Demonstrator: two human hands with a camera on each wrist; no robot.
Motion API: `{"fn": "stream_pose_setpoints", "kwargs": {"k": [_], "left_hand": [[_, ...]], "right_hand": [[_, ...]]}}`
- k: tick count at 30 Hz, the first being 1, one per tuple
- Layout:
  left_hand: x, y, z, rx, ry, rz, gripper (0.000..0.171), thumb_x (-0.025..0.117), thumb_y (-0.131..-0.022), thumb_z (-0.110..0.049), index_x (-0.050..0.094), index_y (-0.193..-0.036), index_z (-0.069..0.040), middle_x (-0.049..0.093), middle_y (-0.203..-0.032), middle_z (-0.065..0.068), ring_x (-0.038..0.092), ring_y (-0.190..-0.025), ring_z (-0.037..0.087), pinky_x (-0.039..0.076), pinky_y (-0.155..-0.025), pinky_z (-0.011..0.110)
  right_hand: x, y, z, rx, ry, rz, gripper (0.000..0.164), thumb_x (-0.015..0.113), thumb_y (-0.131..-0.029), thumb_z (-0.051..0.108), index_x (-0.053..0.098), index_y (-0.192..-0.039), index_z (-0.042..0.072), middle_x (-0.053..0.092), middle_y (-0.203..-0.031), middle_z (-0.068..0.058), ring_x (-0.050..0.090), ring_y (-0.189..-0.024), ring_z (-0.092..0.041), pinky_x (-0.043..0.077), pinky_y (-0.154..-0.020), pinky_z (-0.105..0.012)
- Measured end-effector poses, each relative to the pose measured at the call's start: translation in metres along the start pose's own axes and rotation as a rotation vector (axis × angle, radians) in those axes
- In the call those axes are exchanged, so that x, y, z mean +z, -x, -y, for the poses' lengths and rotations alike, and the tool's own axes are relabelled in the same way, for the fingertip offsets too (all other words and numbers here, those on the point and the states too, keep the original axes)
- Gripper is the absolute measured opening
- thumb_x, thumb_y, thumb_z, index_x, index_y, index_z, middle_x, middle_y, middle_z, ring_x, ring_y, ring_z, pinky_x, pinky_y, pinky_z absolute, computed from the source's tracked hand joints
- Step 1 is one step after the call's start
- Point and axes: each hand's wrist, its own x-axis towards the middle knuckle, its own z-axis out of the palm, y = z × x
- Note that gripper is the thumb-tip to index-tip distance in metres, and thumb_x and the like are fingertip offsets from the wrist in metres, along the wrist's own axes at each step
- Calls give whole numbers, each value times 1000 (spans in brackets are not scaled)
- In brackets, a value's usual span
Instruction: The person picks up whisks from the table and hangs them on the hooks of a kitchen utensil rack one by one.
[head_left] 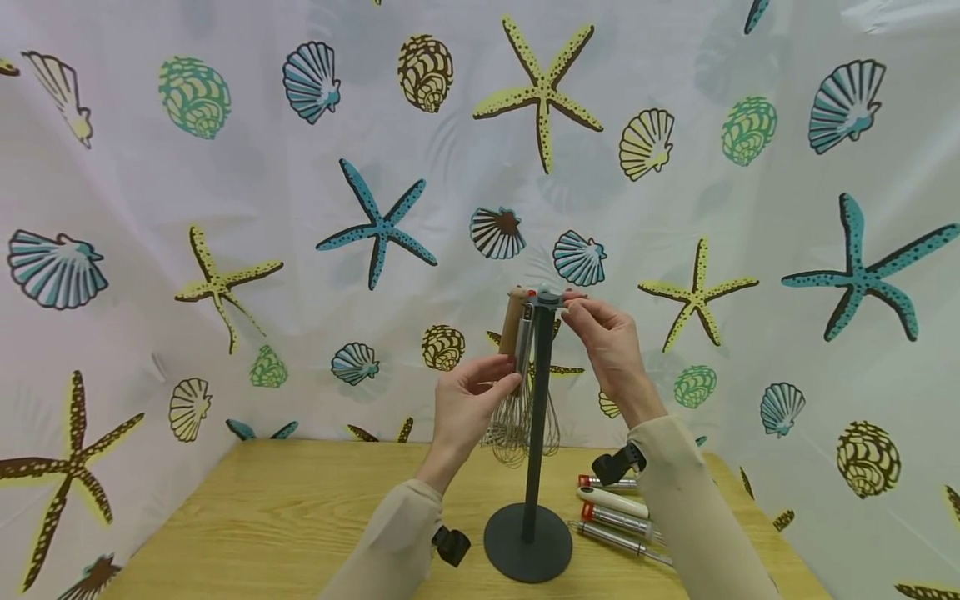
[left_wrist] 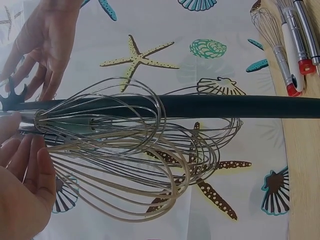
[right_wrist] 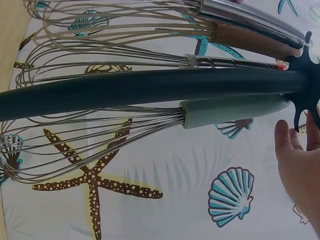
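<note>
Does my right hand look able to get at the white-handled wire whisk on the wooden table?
Probably yes, once your right hand leaves the top of the dark round-based stand: nothing visibly lies over the whisk, though metal-handled utensils flank it.

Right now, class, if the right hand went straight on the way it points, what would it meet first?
The right hand would probably meet the stand's hooked top first, perhaps touching it now; depth is unclear.

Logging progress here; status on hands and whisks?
Left hand pinches steel-handled whisk. Right hand at stand's hooked top. Loose whisks right of base; none blocking.
</note>
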Motion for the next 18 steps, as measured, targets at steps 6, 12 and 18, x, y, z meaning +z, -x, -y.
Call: {"fn": "stream_pose_setpoints", "kwargs": {"k": [6, 12, 18], "left_hand": [[-1, 1, -1, -4, 2, -4, 29, 73, -86, -2, 70, -115, 2, 73, -106, 20, 69, -96, 34, 55, -77, 21], [-3, 2, 0, -17, 6, -15, 27, 73, -87, -3, 71, -114, 2, 73, -105, 20, 71, -91, 22, 54, -73, 21], [-6, 1, 10, -32, 28, -28, 24, 72, -89, -6, 72, -112, 0, 73, -103, 20, 68, -82, 6, 53, -71, 21]], "right_hand": [[1, 1, -1, -10, 54, -36, 28, 60, -94, -2, 75, -89, 20, 64, -115, 4, 44, -135, -18, 44, -103, -23], [6, -1, -3, -41, 81, -93, 26, 65, -91, -3, 75, -84, 20, 68, -107, 6, 51, -128, -17, 46, -98, -24], [7, -2, -5, -49, 87, -120, 27, 66, -90, -3, 74, -82, 21, 68, -105, 7, 52, -126, -16, 46, -97, -24]]}}
